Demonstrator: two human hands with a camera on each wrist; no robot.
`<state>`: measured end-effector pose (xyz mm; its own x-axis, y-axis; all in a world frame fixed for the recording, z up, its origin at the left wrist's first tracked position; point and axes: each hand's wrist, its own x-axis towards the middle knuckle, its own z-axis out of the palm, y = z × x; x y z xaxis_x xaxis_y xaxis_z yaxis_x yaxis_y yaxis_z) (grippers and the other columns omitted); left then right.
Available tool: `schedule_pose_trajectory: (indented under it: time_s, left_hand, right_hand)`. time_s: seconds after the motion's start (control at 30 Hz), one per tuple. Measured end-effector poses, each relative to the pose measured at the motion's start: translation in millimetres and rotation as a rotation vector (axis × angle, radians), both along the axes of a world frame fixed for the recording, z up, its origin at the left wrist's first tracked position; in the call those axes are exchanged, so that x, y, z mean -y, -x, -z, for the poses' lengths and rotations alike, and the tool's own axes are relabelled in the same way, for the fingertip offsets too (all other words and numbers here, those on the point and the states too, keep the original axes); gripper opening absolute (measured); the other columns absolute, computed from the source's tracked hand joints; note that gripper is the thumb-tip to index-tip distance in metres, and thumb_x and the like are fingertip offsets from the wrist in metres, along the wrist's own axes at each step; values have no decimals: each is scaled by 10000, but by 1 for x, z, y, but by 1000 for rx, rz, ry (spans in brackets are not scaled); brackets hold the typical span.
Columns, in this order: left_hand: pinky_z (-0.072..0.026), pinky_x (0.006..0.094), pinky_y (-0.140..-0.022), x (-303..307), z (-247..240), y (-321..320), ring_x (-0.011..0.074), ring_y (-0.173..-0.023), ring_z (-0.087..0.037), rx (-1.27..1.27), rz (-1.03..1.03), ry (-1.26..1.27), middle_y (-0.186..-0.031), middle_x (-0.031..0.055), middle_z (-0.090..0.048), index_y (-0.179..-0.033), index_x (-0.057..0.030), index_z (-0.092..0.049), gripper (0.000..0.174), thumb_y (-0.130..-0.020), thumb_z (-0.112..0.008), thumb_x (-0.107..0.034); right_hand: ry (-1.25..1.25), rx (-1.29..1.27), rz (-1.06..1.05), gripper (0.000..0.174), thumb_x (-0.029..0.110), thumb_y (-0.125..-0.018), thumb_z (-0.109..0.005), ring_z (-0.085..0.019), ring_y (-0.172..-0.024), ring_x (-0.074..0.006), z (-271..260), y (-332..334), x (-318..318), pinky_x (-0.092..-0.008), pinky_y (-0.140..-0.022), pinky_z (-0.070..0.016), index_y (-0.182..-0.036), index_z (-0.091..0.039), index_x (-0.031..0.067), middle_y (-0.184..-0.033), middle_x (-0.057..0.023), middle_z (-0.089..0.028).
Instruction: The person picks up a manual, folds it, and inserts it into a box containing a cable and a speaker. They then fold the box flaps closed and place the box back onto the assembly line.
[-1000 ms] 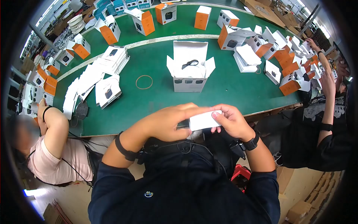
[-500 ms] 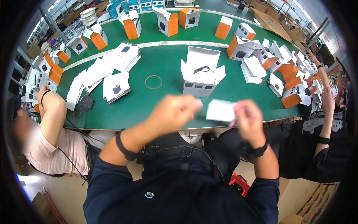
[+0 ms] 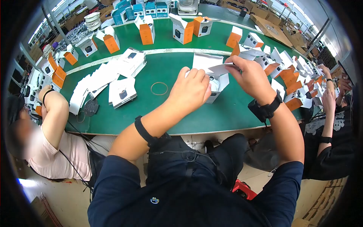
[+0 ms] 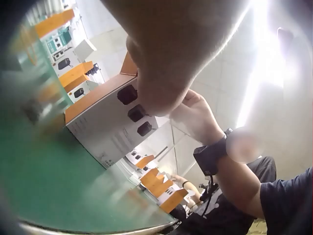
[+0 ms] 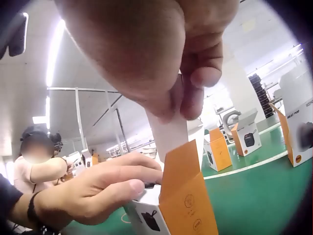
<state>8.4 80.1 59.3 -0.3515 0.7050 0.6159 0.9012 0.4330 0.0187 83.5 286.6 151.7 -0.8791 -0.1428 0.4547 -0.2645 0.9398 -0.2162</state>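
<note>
My right hand (image 3: 251,75) pinches a white folded paper piece (image 5: 168,134) between thumb and fingers, above the opened box. The box (image 3: 214,97) stands upright on the green table, flaps raised, with white and orange sides and black device pictures (image 4: 128,95). Against the box's top rests my left hand (image 3: 192,86), its fingers reaching over the opening in the right wrist view. Just under those fingers a bit of black cable (image 5: 149,185) shows inside. The left hand covers much of the box in the head view.
Stacks of white booklets (image 3: 123,92) and a rubber band (image 3: 159,88) lie to the left. Orange-and-white boxes (image 3: 146,32) line the far side, and more crowd the right (image 3: 297,85). One person (image 3: 56,140) sits at the left, another (image 3: 327,125) at the right.
Both hands held the white piece near the table's front edge; then the left hand let go. The right hand has carried it up over the box, and the left hand has moved onto the box.
</note>
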Motion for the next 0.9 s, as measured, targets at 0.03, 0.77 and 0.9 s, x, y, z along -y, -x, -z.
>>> schedule_pose_trajectory:
  time_s: [0.03,0.77,0.9]
  left_hand:
    - [-400,451,-1013,0,2,-2,253,-1072,-594,3,1,1,-1046,97,-621,-1094,-36,-682,256,-929,-627,-224]
    - [-192,679,-1151,1,25,-10,275,-1257,-558,195,-20,-268,-1278,126,-579,-1103,-87,-717,287,-843,-643,-184]
    - [-186,705,-1144,6,28,-9,260,-1208,-595,193,10,-342,-1269,104,-588,-1041,-100,-747,236,-834,-672,-186]
  right_hand:
    - [1,3,1,152,174,-938,-676,-680,-792,-404,-2,0,2,-469,-692,-530,-1053,-668,74,-843,-203,-704]
    - [-455,129,19,102,149,-859,-635,-696,-775,-359,36,23,42,-459,-666,-548,-924,-659,74,-783,-136,-693]
    - [-341,172,59,164,232,-907,-662,-691,-758,-375,9,16,49,-471,-677,-549,-955,-713,84,-769,-157,-692]
